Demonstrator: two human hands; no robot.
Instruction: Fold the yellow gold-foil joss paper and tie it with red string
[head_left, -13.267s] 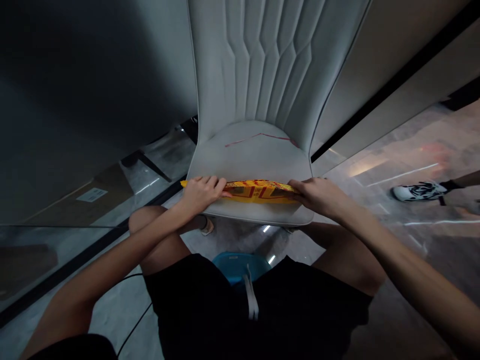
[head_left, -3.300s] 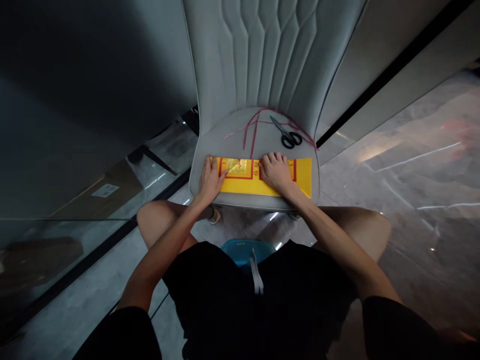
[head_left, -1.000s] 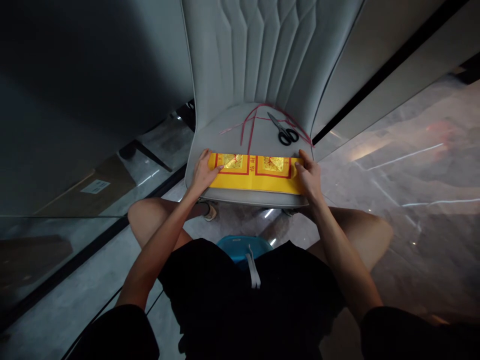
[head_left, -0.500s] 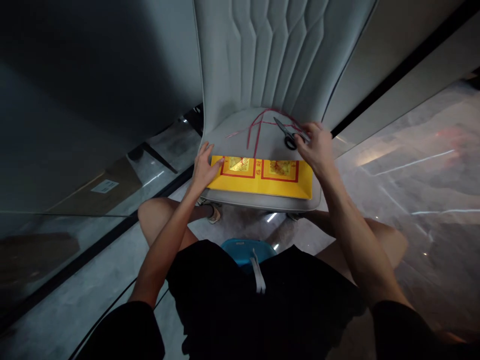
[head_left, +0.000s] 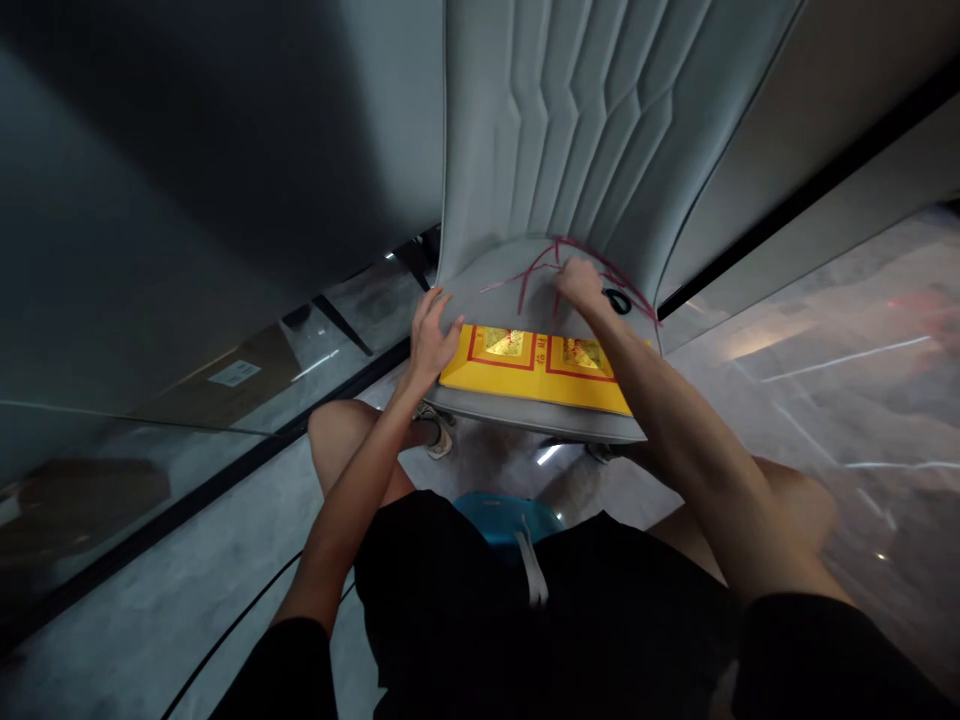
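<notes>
A yellow paper stack [head_left: 525,388] with red frames and gold patches lies across the front of the grey chair seat. My left hand [head_left: 433,340] is at its left end, fingers apart and holding nothing. Behind the stack, my right hand [head_left: 579,284] is over the red strings [head_left: 534,266], its fingers drawn together; whatever is between them is too small to make out. Black scissor handles [head_left: 618,301] show just right of that hand, while the blades are hidden. My right forearm covers the right part of the stack.
The chair's ribbed backrest [head_left: 585,120] rises behind the seat. A blue object [head_left: 495,515] is between my legs. Dark panels stand at the left, with a cardboard box [head_left: 217,375] visible there. A black cable [head_left: 232,632] runs at lower left.
My right hand has moved left from beside the scissors to the strings, and its fingers have closed. My left hand has come slightly off the stack's edge. The whole view has shifted.
</notes>
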